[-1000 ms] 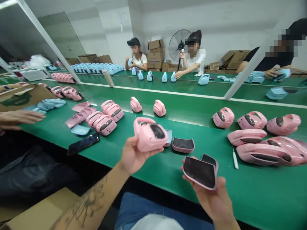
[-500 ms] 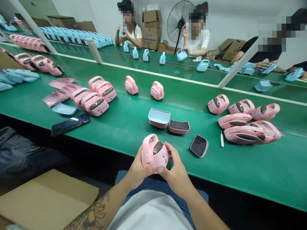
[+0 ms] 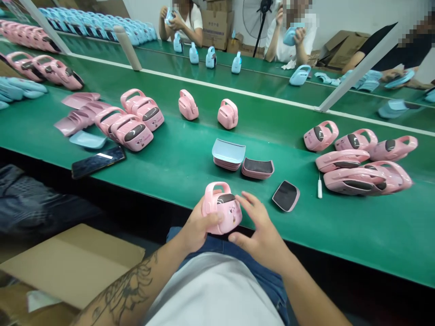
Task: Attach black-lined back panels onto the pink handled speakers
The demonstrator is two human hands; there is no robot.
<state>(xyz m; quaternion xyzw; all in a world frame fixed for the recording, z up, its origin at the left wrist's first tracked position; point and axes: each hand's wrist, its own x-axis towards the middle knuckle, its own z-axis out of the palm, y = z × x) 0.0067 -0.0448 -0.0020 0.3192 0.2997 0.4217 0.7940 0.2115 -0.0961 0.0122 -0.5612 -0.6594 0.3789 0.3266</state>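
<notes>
A pink handled device (image 3: 221,209) with a dark oval panel sits in my left hand (image 3: 199,226), which grips it at the near edge of the green workbench. My right hand (image 3: 261,231) is open just to the right of it, fingertips close to the device's side, holding nothing. Beyond my hands lie a stack of pale blue and pink shells (image 3: 228,154), a pink shell with a dark pad (image 3: 257,168), and a single dark pad in a pink rim (image 3: 286,195). Several similar pink devices (image 3: 134,135) lie on both sides.
A black phone (image 3: 98,162) lies near the bench edge on the left, and a small white tool (image 3: 319,188) stands among the right-hand pink parts. A cardboard sheet (image 3: 68,262) is at lower left. Co-workers sit at a second green bench beyond a white rail.
The two dark pads from my right hand now lie on the bench. My hands came down and in with the device. My right hand has let go and opened, leaving it in my left.
</notes>
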